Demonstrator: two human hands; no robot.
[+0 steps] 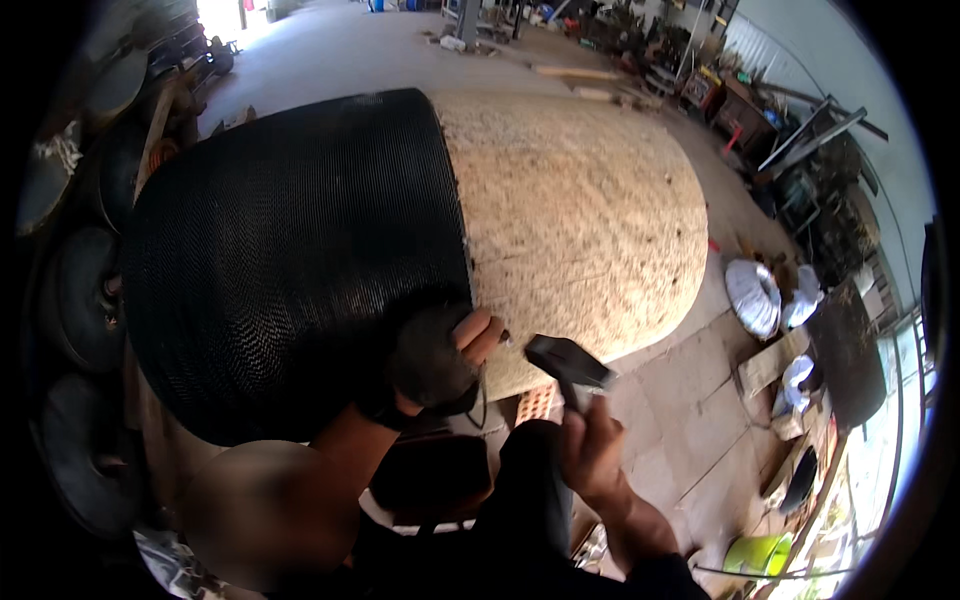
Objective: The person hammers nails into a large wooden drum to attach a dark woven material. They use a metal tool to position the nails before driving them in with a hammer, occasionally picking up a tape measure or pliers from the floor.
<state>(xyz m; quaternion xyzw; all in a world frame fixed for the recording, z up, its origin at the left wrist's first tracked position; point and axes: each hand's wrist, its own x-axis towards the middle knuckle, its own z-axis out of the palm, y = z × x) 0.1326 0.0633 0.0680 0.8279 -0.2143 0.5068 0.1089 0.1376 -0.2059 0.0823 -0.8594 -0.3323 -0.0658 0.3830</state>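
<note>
A large rounded form (580, 190) of pale, speckled board lies before me, its left half wrapped in tightly wound black cord (290, 230). My left hand (445, 355), in a dark fingerless glove, is closed at the lower seam between the two, its bare fingertips pinching what looks like a small metal piece (505, 338). A loose black strand hangs below it. Just to the right, my right hand (590, 450) grips the handle of a hammer (565, 362), whose dark head is beside the left fingertips, not touching them.
Dark round objects (85, 300) line the left side. At the right are a white sack (750, 300), wooden blocks (760, 365), a dark board (850, 360) and a green bucket (755, 555). A perforated brick (535, 402) sits beneath the form. Assorted equipment (705, 85) stands along the back wall.
</note>
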